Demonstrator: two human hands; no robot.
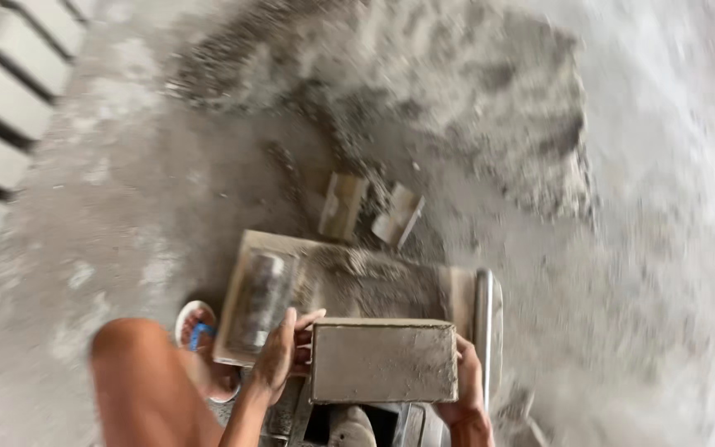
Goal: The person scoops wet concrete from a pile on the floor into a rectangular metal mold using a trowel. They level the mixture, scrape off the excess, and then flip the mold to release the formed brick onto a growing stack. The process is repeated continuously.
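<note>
I hold a grey, freshly moulded cement block (384,362) between both hands. My left hand (285,354) presses against its left end. At the right end, my right hand (467,385) grips the block. The block hangs just above a metal block-moulding frame (357,285) dusted with cement mix. The whole picture is blurred by movement.
A large heap of grey sand-cement mix (424,91) fills the ground ahead. Two trowel-like tools (370,209) lie at its foot. My knee (146,381) and sandalled foot (200,335) are at the lower left. Rows of pale blocks (2,108) lie at the far left.
</note>
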